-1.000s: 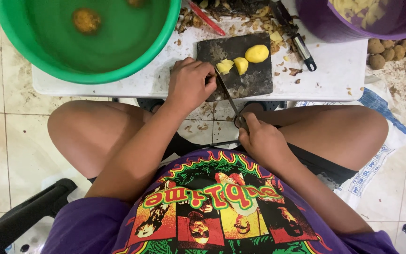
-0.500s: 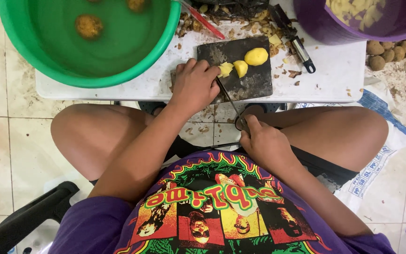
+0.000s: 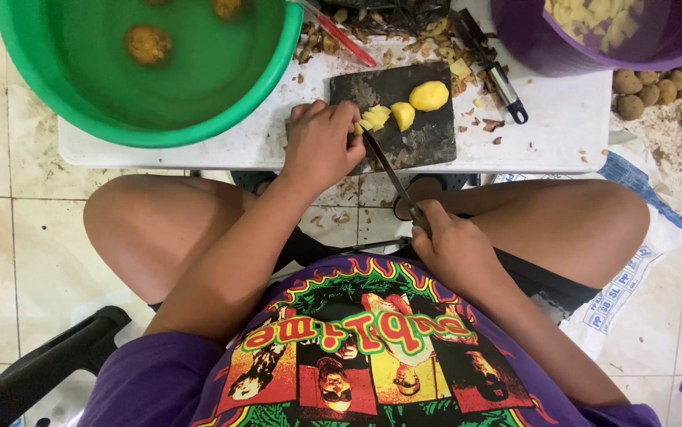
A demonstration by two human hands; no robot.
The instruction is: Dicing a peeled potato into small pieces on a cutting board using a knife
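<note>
**Knife Work on a Small Board: Hazards and Nearby Packaging**

Position. The left hand lies clenched over the potato pieces at the near left edge of the dark cutting board, which sits on the white counter. The right hand has its grip closed around the handle of the knife; the blade runs up to the pieces, its tip just beside the left fingertips.

Risks.
- Cut to the left fingers: the blade tip meets the pieces right where the fingers pin them. A slip on wet potato would likely carry the edge into them.
- Loss of control: the knife handle is held low, over the lap and well back from the board, so leverage on the tip is probably poor.
- Roll-off: a peeled potato and a half piece rest loose on the board and could be knocked onto the peel scraps.
- The board lies close to the counter's near edge; a hard push could tip it off.

Packaging. A white woven sack with blue printing lies on the tiled floor at right, partly under the right leg. No other labels are legible.
</note>
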